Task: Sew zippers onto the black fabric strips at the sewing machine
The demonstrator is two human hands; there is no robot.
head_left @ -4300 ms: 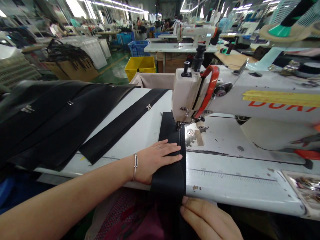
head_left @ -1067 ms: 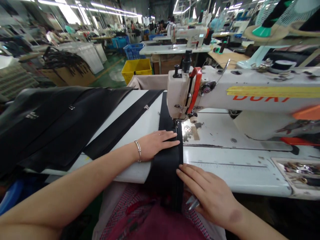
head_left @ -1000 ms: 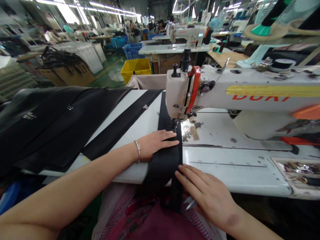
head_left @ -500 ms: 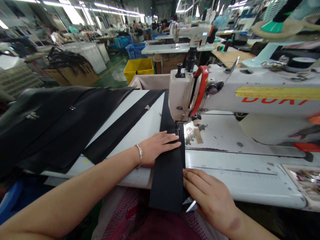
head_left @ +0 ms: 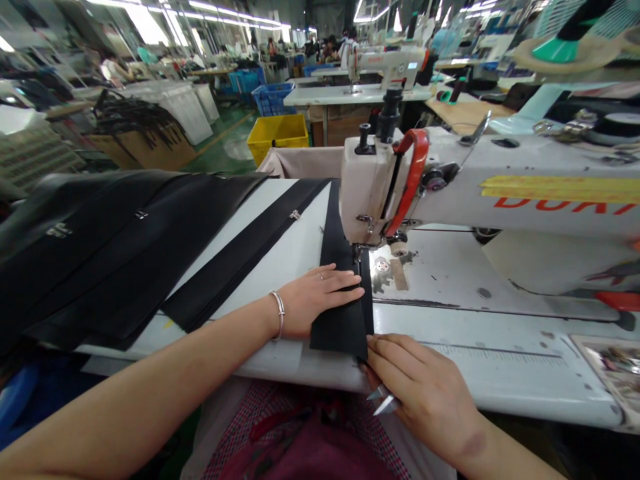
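A black leather-like panel (head_left: 340,330) lies under the needle area of the white sewing machine (head_left: 367,193), a narrow black strip (head_left: 368,293) along its right edge. My left hand (head_left: 320,297) rests flat on the panel, fingers stretched toward the presser foot (head_left: 358,253). Close to the panel's near right corner, my right hand (head_left: 417,380) is closed, its fingertips pinching the edge of the strip. Two pointed metal blades of thread snips (head_left: 385,402) stick out below its palm; their handle is hidden in the hand.
Left of the panel lie a stack of black strips (head_left: 240,267) with a metal clip (head_left: 295,215) and larger black sheets (head_left: 115,253). A ruler scale (head_left: 495,351) runs along the table edge at right. A yellow crate (head_left: 278,137) stands behind the table.
The panel has slid forward under the machine; its near end, which hung over the table edge, now lies on the tabletop. Both hands stay in nearly the same places.
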